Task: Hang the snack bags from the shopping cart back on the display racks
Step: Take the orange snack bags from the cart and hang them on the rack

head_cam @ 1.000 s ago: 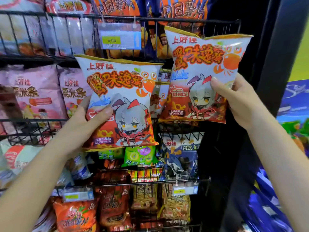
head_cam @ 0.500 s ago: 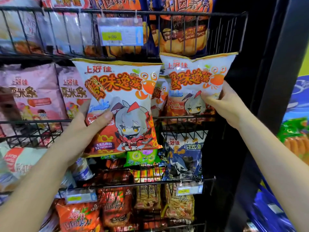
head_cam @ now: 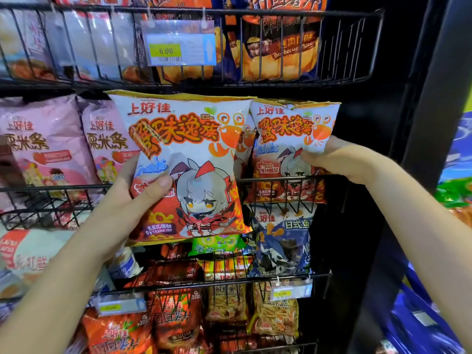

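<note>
The tall black wire display rack [head_cam: 281,12] is filling most of the view, its tiered baskets holding rows of snack packets upright behind low front rails. The nearer white-and-orange glossy foil snack bag with a cartoon crab and a grey-haired figure [head_cam: 189,154] is hovering in front of the middle tier, clear of the rail. It is probably waiting its turn while its twin goes in. That second, matching white-and-orange foil bag [head_cam: 288,139] is sitting to the right with its lower part already behind the front rail, the wires crossing over its bottom print. It is being lowered among like-printed packets, so this looks like its proper slot.

The left hand [head_cam: 132,195] is gripping the nearer bag from its left side, thumb pressing across the front and fingers wrapping out of sight behind, which is keeping the puffy bag upright and readable. The right hand [head_cam: 339,159] is clasping the second bag's right edge, thumb on the front, steadying it as it settles. Both hands are closed on their bags.
</note>
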Motion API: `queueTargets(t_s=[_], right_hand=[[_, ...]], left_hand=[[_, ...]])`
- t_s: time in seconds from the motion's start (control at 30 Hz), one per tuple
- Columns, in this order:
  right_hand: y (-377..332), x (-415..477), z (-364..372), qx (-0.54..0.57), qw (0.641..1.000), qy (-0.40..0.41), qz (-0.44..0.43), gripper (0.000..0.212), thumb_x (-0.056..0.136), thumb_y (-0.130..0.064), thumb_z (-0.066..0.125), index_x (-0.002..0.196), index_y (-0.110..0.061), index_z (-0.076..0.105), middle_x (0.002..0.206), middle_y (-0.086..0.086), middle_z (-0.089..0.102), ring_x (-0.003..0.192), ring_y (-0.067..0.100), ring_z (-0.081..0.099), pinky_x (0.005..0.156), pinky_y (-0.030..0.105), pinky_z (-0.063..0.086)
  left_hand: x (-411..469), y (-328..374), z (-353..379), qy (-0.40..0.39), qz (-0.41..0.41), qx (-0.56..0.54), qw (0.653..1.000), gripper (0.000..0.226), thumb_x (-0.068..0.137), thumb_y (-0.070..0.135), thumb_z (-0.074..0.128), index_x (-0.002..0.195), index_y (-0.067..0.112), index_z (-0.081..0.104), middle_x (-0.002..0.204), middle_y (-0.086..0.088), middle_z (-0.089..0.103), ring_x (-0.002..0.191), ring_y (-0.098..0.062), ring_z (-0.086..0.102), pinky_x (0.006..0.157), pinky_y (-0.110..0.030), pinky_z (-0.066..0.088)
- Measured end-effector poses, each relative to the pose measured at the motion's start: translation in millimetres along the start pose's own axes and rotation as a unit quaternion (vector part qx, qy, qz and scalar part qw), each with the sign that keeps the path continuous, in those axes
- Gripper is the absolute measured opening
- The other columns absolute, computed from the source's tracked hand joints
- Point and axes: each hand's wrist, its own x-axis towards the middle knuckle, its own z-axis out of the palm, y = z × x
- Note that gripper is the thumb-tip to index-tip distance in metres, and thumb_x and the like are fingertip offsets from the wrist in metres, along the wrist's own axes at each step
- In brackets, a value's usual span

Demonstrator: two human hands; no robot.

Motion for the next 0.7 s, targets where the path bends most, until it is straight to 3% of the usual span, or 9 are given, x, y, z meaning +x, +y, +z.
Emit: queueTargets(t_s=[0.03, 0.1, 0.2, 0.37, 0.4, 0.47, 0.5, 0.57, 0.7], right_hand=[[1.0, 1.4, 0.1, -0.01, 1.0, 0.001, 0.003, 0.041, 0.103, -0.031, 0.062, 0.142, -0.026, 0.053, 0.136, -0.007, 0.061, 0.129, 0.017, 0.053, 0.113, 0.037, 0.039], [-0.8, -0.4, 0.2, -0.023, 1.0, 0.011, 0.006, 0.041, 0.101, -0.032, 0.064, 0.14, -0.027, 0.052, 0.131, -0.007, 0.061, 0.123, 0.017, 0.054, 0.107, 0.035, 0.041], [1.7, -3.4, 3.2, -0.053, 0.996, 0.067, 0.013, 0.044, 0.096, -0.037, 0.07, 0.131, -0.021, 0.049, 0.121, -0.003, 0.065, 0.114, 0.023, 0.061, 0.102, 0.041, 0.048], [3.0, -15.7, 10.1, -0.065, 0.992, 0.111, 0.018, 0.067, 0.095, -0.042, 0.07, 0.145, -0.015, 0.036, 0.128, 0.002, 0.062, 0.118, 0.026, 0.059, 0.091, 0.037, 0.046], [0.4, -20.1, 10.3, -0.063, 0.991, 0.113, 0.018, 0.066, 0.095, -0.042, 0.07, 0.145, -0.015, 0.036, 0.126, 0.002, 0.062, 0.117, 0.026, 0.059, 0.089, 0.035, 0.044], [-0.6, -25.2, 11.1, -0.067, 0.99, 0.126, 0.017, 0.064, 0.095, -0.04, 0.071, 0.143, -0.014, 0.039, 0.118, 0.0, 0.061, 0.106, 0.022, 0.057, 0.081, 0.032, 0.042], [-0.1, -28.0, 12.6, -0.068, 0.988, 0.138, 0.013, 0.063, 0.094, -0.039, 0.072, 0.142, -0.014, 0.04, 0.116, 0.0, 0.061, 0.101, 0.02, 0.056, 0.076, 0.029, 0.042], [3.0, -33.5, 17.5, -0.066, 0.981, 0.181, -0.019, 0.061, 0.089, -0.037, 0.078, 0.136, -0.015, 0.045, 0.117, 0.001, 0.064, 0.096, 0.017, 0.058, 0.069, 0.025, 0.043], [4.7, -42.1, 23.0, -0.057, 0.963, 0.247, -0.089, 0.053, 0.079, -0.035, 0.088, 0.116, -0.025, 0.051, 0.117, -0.004, 0.063, 0.094, 0.008, 0.064, 0.07, 0.018, 0.047]], left_hand=[[-0.1, -0.6, 0.6, -0.004, -0.002, -0.004, 1.0, 0.1, 0.047, 0.083, 0.083, 0.137, 0.063, 0.045, 0.137, 0.01, 0.066, 0.113, -0.027, 0.071, 0.104, -0.057, 0.049], [-0.2, -0.4, 3.0, -0.004, -0.001, -0.011, 1.0, 0.101, 0.045, 0.084, 0.084, 0.135, 0.064, 0.045, 0.134, 0.011, 0.068, 0.11, -0.026, 0.073, 0.102, -0.054, 0.051], [-1.7, -1.0, 11.5, -0.004, 0.0, -0.013, 1.0, 0.115, 0.038, 0.083, 0.085, 0.142, 0.056, 0.041, 0.13, 0.013, 0.07, 0.103, -0.019, 0.076, 0.1, -0.048, 0.053], [-0.2, 2.5, 21.0, -0.007, -0.012, 0.017, 1.0, 0.137, 0.027, 0.089, 0.081, 0.15, 0.056, 0.031, 0.134, 0.013, 0.064, 0.098, -0.013, 0.076, 0.093, -0.042, 0.056], [0.0, 4.0, 22.8, -0.01, -0.007, 0.015, 1.0, 0.126, 0.028, 0.088, 0.083, 0.143, 0.06, 0.038, 0.128, 0.015, 0.068, 0.095, -0.012, 0.077, 0.088, -0.039, 0.057], [-1.1, 10.5, 29.4, -0.017, 0.008, 0.005, 1.0, 0.069, 0.046, 0.077, 0.084, 0.109, 0.072, 0.055, 0.107, 0.023, 0.076, 0.09, -0.007, 0.077, 0.084, -0.034, 0.057], [-0.5, 12.4, 31.7, -0.019, 0.012, 0.002, 1.0, 0.047, 0.057, 0.067, 0.081, 0.095, 0.074, 0.054, 0.097, 0.031, 0.075, 0.087, -0.004, 0.076, 0.084, -0.032, 0.057], [1.1, 17.1, 34.7, -0.025, 0.022, 0.006, 0.999, 0.042, 0.064, 0.063, 0.082, 0.09, 0.076, 0.052, 0.092, 0.037, 0.072, 0.087, -0.003, 0.076, 0.084, -0.031, 0.057], [11.4, 22.2, 34.6, -0.025, 0.041, 0.003, 0.999, 0.044, 0.055, 0.069, 0.084, 0.079, 0.086, 0.051, 0.106, 0.03, 0.074, 0.099, -0.01, 0.076, 0.092, -0.039, 0.056]])
